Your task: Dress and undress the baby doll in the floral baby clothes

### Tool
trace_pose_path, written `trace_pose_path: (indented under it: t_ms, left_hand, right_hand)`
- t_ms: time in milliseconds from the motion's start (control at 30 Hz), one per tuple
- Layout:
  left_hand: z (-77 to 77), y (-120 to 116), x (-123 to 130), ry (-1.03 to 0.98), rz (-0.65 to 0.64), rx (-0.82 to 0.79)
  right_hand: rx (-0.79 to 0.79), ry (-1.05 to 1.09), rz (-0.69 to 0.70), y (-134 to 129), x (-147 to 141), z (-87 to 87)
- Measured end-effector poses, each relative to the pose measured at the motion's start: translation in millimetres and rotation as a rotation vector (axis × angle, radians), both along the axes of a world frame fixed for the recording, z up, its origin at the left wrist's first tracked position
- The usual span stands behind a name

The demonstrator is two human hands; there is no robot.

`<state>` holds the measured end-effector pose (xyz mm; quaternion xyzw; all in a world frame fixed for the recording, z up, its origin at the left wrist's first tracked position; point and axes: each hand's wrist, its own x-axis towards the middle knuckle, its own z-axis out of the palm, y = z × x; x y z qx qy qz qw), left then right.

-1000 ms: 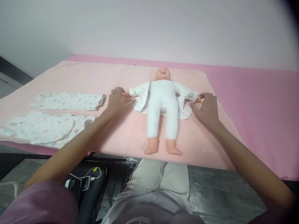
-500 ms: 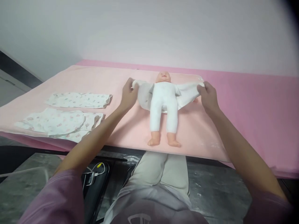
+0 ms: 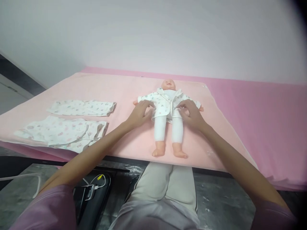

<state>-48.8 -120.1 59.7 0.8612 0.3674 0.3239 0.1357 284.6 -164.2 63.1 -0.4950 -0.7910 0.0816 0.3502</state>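
A baby doll [image 3: 177,127] lies on its back on the pink cloth, its feet toward me. It wears a small printed jacket [image 3: 161,103] whose two front panels lie over its chest, slightly apart in the middle. The sleeves cover its outstretched arms. My left hand [image 3: 141,112] is at the jacket's left side, fingers curved and apart, fingertips by the panel. My right hand [image 3: 191,113] is at the right panel near the doll's hip, fingers bent against the fabric; whether they pinch it is unclear.
Printed folded trousers [image 3: 82,108] and a second printed garment [image 3: 59,131] lie on the left of the pale pink cloth [image 3: 124,88]. Below the table edge, a black chair holds a small device [image 3: 90,192] with a white cable. A wall stands behind.
Both hands have moved inward and down from the wide-spread jacket panels. The panels, held out to the sides before, now lie folded over the doll's chest with the printed side up.
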Motion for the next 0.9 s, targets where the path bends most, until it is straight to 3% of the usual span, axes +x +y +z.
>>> trace_pose_path:
  t_ms: [100,167,300,400,500,600,767,900]
  left_hand:
    - [1.2,50.2,7.4,-0.002,0.152,0.001]
    - [2.1,91.3,17.5,0.019,0.180,-0.023]
    - [6.5,158.8,43.3,0.068,0.053,-0.176]
    - [10.7,181.6,64.7,-0.001,-0.032,-0.230]
    - [10.8,183.0,80.9,-0.139,-0.078,-0.164]
    - [4.5,171.2,85.9,-0.227,-0.097,-0.052]
    - [-10.2,141.7,79.2,-0.182,-0.072,0.082]
    - [-13.3,124.6,78.6,-0.125,-0.023,0.035]
  right_hand:
    - [0.072,0.021,-0.141,45.3,10.0,-0.8]
    - [0.070,-0.007,-0.171,79.2,17.8,1.8]
    - [-0.007,-0.071,-0.180,135.9,25.7,15.9]
    - [0.038,0.012,-0.157,163.4,15.3,24.7]
    - [0.014,0.167,-0.051,173.6,-4.3,21.2]
    - [0.042,0.200,0.022,164.0,-17.6,7.1]
    - [0.126,0.125,0.014,123.6,-10.5,-14.7]
    - [0.102,0.125,0.018,83.0,-3.6,-14.8]
